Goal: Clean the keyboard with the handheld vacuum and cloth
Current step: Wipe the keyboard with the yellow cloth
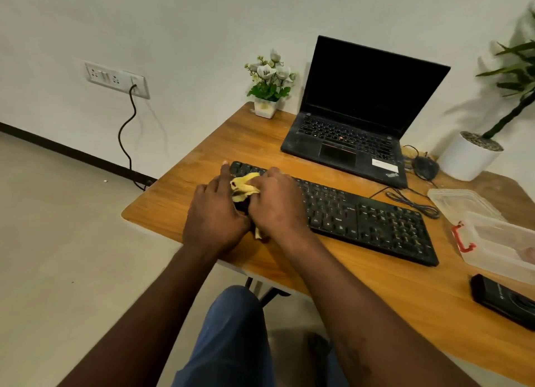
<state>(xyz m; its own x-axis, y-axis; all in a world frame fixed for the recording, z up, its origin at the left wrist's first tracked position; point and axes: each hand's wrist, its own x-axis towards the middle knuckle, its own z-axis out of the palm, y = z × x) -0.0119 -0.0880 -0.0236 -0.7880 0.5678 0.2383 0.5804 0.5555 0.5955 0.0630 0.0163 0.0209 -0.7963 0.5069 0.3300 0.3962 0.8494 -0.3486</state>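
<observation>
A black keyboard (362, 216) lies slantwise across the wooden desk (362, 285). My right hand (278, 204) grips a bunched yellow cloth (244, 185) and presses it on the keyboard's left end. My left hand (215, 210) rests on that left end beside it, fingers straight, one finger reaching past the top corner. A black device (503, 299), possibly the handheld vacuum, lies at the desk's right near edge, away from both hands.
Behind the keyboard stands an open black laptop (356, 117) with a dark screen. A small flower pot (267, 97), a white plant pot (469, 158), a black mouse (424, 166), coiled cable and a clear plastic box (492, 236) with a red latch crowd the desk's back and right.
</observation>
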